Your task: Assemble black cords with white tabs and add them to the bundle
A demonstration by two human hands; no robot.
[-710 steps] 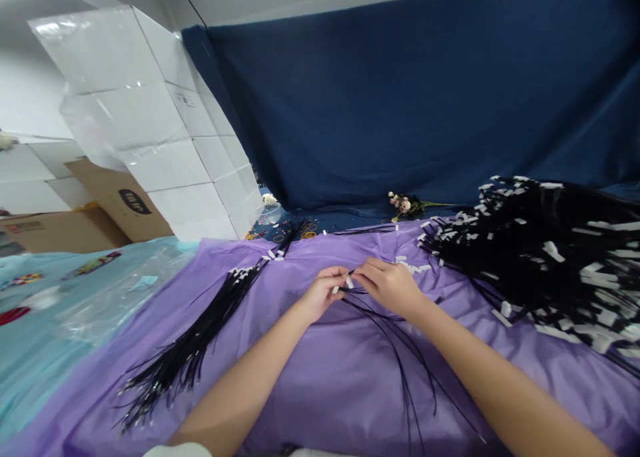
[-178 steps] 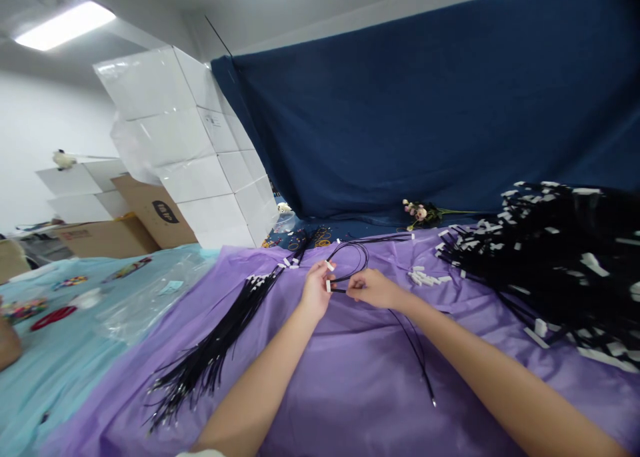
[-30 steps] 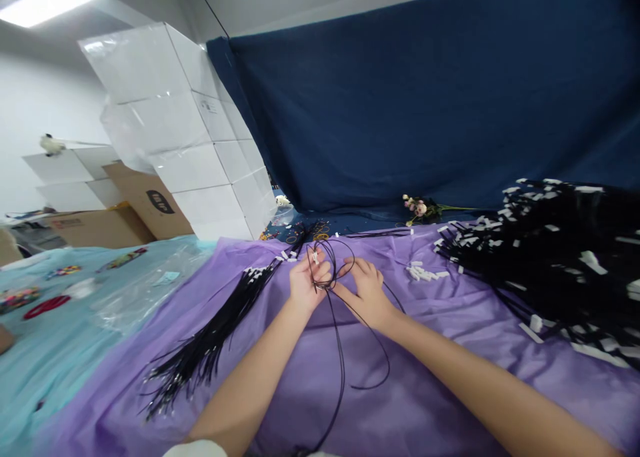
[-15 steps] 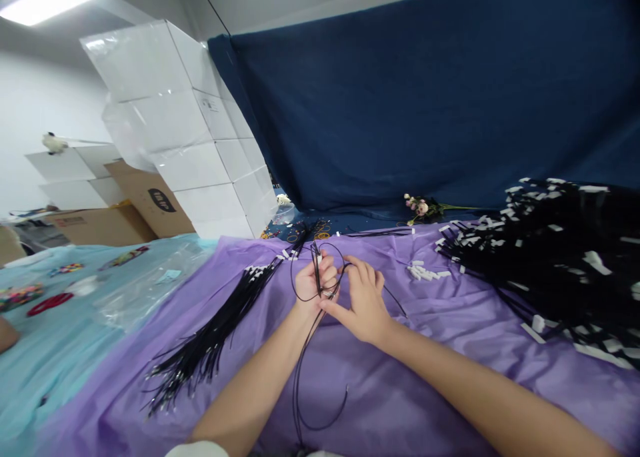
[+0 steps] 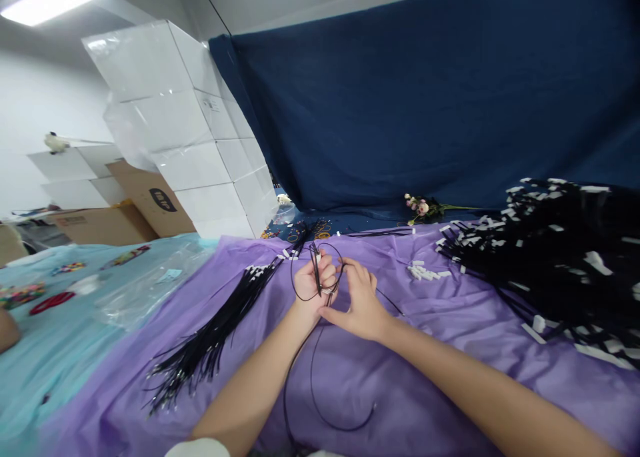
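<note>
Thin black cord loops around the closed fingers of my left hand (image 5: 313, 282), which grips several strands with the palm side up. A wide loop of the black cord (image 5: 292, 277) stands out to the left of that fist. Close on its right, my right hand (image 5: 364, 300) has curled fingers at the loop, with the thumb stretched apart near the left wrist. One cord tail sticks out behind the right hand; how the fingers pinch it is partly hidden. Longer strands hang down between my forearms and curve over the purple cloth (image 5: 410, 384).
On the left lies a bundle of black cords (image 5: 225, 324) with white tags. Small white tags (image 5: 427, 272) lie to the right, before a large heap of tagged black cords (image 5: 560, 264). White boxes (image 5: 200, 164), artificial flowers (image 5: 423, 207) and a blue curtain (image 5: 425, 104) stand behind.
The hanging cord strands have swung, and the curved end has moved to the right and down. My right hand has shifted slightly left, its tail with it; the left hand stays nearly still.
</note>
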